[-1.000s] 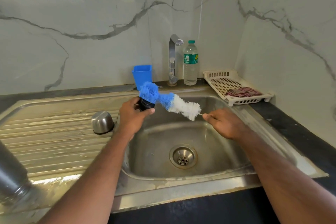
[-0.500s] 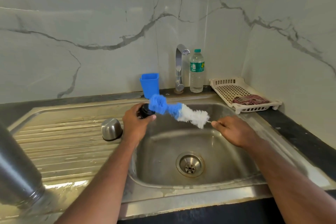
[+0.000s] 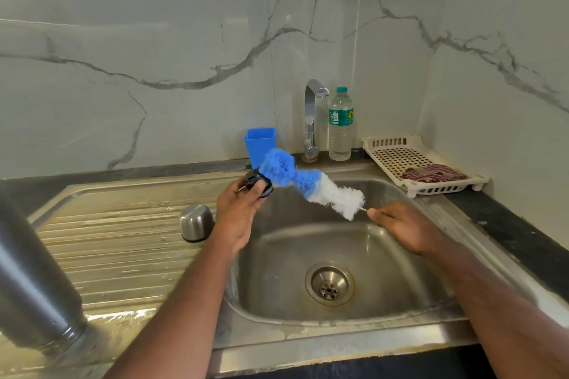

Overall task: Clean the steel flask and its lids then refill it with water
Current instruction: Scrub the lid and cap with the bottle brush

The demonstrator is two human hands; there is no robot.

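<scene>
Over sink (image 3: pixel 308 321), left hand (image 3: pixel 238 214) grips black lid (image 3: pixel 257 183), right hand (image 3: pixel 403 229) pinches brush (image 3: pixel 308 183).

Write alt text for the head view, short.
Over a steel sink, a person's left hand grips a small black lid while the right hand pinches the wire handle of a blue-and-white bottle brush pressed against it. A steel cup lid and flask stand on the drainboard.

Blue-and-white brush (image 3: pixel 311 186), black lid (image 3: pixel 257 183)
</scene>
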